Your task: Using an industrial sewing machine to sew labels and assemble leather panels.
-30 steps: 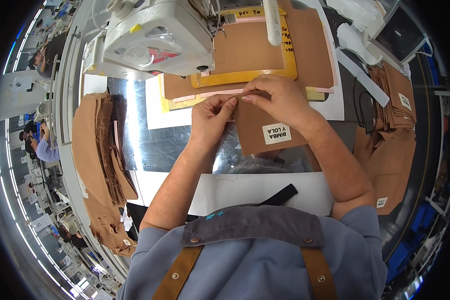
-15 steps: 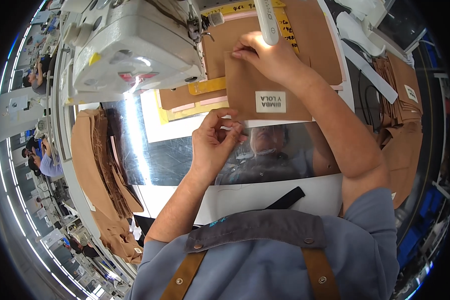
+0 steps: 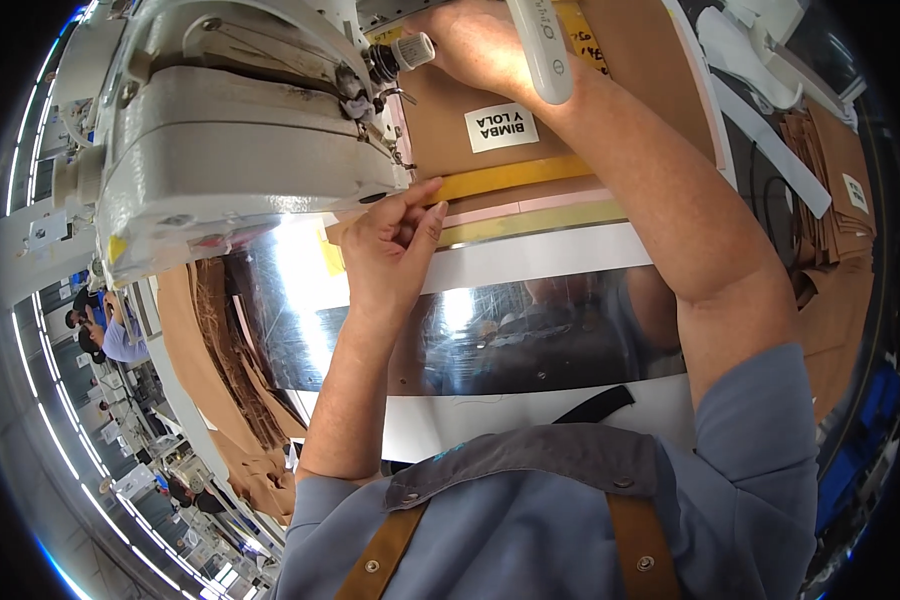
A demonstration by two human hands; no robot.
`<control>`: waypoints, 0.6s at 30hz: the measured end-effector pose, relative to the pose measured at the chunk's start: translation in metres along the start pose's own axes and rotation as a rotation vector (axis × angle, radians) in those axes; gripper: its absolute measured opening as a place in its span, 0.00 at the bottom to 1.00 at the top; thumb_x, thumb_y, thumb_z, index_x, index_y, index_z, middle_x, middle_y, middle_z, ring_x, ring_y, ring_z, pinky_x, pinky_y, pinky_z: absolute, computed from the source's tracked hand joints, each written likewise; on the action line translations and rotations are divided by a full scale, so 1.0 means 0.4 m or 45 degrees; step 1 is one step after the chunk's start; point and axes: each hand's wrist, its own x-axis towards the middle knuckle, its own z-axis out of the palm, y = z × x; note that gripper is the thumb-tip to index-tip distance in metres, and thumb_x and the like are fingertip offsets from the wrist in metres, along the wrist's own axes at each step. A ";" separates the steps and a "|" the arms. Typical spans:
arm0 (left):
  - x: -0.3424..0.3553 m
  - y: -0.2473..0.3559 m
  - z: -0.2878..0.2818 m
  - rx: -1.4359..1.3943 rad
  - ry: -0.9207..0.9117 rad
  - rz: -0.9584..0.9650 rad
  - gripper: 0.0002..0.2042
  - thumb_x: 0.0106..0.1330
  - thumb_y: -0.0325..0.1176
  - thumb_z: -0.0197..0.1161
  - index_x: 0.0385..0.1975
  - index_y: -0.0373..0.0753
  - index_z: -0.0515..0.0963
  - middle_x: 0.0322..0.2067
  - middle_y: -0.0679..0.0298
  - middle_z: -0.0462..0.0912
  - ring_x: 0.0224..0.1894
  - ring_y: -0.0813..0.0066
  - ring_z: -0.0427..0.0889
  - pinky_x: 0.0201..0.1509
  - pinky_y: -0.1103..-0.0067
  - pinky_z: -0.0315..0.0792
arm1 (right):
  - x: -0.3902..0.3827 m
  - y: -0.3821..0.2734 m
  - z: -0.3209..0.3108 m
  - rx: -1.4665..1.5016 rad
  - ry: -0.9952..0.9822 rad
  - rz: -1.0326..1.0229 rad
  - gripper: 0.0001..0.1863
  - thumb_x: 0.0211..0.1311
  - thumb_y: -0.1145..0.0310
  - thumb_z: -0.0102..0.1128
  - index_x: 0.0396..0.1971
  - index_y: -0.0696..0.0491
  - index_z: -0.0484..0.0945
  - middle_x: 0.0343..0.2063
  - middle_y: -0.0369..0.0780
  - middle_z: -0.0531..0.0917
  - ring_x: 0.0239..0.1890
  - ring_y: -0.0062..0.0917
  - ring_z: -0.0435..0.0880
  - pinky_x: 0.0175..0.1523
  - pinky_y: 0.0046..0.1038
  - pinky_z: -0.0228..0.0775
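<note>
While my labelled brown panel (image 3: pixel 440 120) lies flat within the yellow frame (image 3: pixel 515 178), approx. beside the sewing machine (image 3: pixel 260 150), I'd call this piece laid out, but prob. not finished. Its white label (image 3: pixel 501 129) is on, so that part's done; whether it's stitched or only stuck down, can't tell at this res. Near edge of the panel runs along the frame's near bar; far edge is hidden by my arm and the wand-shaped fitting (image 3: pixel 542 50), so no verdict on how well it sits there.

My left hand (image 3: pixel 390 250) is at the L end of that near bar, index and thumb tips a bit apart, other fingers curled, nothing visibly pinched (could be pressing on the bar, can't be sure). My right hand (image 3: pixel 470 45) reaches to the far side of the panel, partly behind the fitting; fingers are too hidden and blurred to say if they're gripping, pressing or loose.

Left to do, as I judge it: squaring up the far side, then any stitching, as I can't make out a seam around the panel. Plenty more brown pcs about: a stack to my L (image 3: pixel 185 330) and another to my R (image 3: pixel 835 160), the latter w/ a label showing. Done or waiting, those I can't tell.
</note>
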 end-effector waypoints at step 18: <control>0.027 -0.030 -0.014 1.017 0.203 0.798 0.24 0.61 0.42 0.75 0.57 0.46 0.83 0.22 0.68 0.82 0.23 0.72 0.81 0.34 0.76 0.73 | 0.020 0.015 -0.009 0.006 -0.055 -0.020 0.12 0.63 0.62 0.67 0.37 0.54 0.88 0.32 0.52 0.88 0.38 0.46 0.89 0.47 0.43 0.80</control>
